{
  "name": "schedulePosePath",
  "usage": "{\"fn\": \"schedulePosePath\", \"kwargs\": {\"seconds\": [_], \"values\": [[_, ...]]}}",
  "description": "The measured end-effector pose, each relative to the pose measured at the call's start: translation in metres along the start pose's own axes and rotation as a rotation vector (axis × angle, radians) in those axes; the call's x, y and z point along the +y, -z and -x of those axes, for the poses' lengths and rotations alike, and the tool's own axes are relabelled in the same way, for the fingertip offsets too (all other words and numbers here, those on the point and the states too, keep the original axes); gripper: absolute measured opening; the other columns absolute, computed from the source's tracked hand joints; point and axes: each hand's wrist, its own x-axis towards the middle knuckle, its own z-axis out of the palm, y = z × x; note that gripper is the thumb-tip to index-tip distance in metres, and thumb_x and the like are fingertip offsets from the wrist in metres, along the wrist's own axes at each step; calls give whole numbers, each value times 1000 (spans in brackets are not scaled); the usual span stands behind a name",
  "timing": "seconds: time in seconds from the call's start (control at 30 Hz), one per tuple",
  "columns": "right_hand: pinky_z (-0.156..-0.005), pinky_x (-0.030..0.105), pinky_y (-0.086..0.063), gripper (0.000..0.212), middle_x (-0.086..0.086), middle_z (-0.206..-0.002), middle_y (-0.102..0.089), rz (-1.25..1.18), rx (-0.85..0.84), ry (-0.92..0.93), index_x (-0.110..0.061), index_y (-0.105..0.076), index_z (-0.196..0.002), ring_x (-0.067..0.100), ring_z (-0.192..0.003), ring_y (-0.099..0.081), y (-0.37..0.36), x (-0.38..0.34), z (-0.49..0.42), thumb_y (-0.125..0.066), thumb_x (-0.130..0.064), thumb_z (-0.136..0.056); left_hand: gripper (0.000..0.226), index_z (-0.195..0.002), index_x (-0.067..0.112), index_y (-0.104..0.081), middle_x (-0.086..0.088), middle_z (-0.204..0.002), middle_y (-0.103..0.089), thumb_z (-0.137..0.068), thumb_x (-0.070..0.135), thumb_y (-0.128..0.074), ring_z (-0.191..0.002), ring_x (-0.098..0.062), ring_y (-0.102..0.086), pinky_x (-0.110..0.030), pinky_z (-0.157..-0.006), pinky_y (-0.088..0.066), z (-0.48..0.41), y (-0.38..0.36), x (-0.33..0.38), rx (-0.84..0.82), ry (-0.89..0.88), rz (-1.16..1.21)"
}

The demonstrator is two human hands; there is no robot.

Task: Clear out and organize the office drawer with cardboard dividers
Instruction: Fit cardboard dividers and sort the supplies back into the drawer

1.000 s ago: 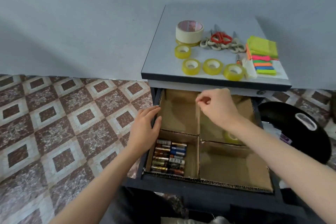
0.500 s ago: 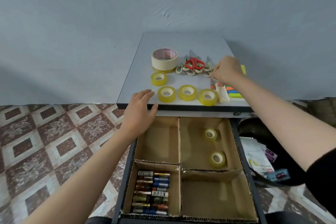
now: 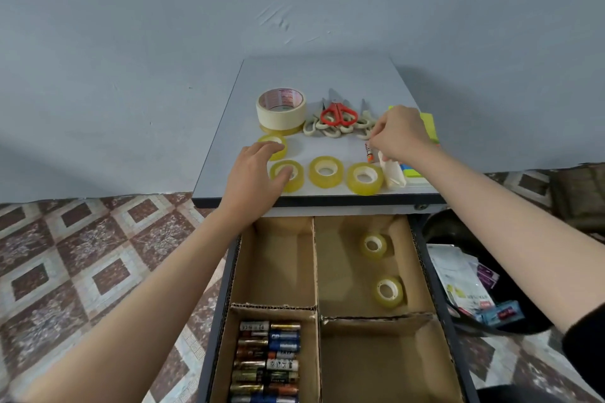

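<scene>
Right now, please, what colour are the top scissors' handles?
The handles are red; head view shows them.

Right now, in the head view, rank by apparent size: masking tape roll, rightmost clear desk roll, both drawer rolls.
1. masking tape roll
2. rightmost desk roll
3. far drawer roll and near drawer roll: alike; camera nearness makes ranking unsure.

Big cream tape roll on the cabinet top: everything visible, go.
The large tape roll looks like cream masking tape, its inner core printed in red. It lies flat, hole up, on the cabinet top, left of the scissors, stacked on a yellowish roll showing beneath. No hand touches it.
</scene>
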Motion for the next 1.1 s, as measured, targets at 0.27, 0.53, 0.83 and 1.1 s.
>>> {"fn": "schedulePosePath", "kwargs": {"seconds": [0.27,0.53,0.83,1.1], "values": [[-68,29,-49,17,11,-80,-69,-62,82,45,-2,-73,-77,25,-79,-62,21,23,23,-57,1,-79,22,-101,13,-71,0,-100,-69,-90,26,-58,-87,-11,-57,-24,-74,-42,-51,-22,56,-152,-63,-4],[-54,3,-38,11,2,-71,-64,-155,54,142,-5,-72,-78,-1,-54,-48,40,52,52,-62,-4,-83,27,-104,9,-63,-8,-104,-66,-84,27,-65,-98,-24,-59,-33,-82,-48,-89,-63,100,-305,-54,-99],[-57,-2,-35,9,0,-79,-65,-196,-1,130,-8,-72,-82,8,-72,-55,42,78,61,-64,-8,-85,27,-105,7,-62,-12,-107,-63,-84,23,-67,-99,-26,-59,-34,-80,-47,-93,-80,105,-291,-5,-172],[-75,19,-44,34,1,-103,-67,-177,-59,251,-12,-69,-106,7,-81,-56,29,53,69,-76,-28,-76,20,-97,2,-68,-18,-92,-70,-85,16,-62,-93,-30,-63,-37,-83,-50,-88,-66,100,-218,-34,-120]]}}
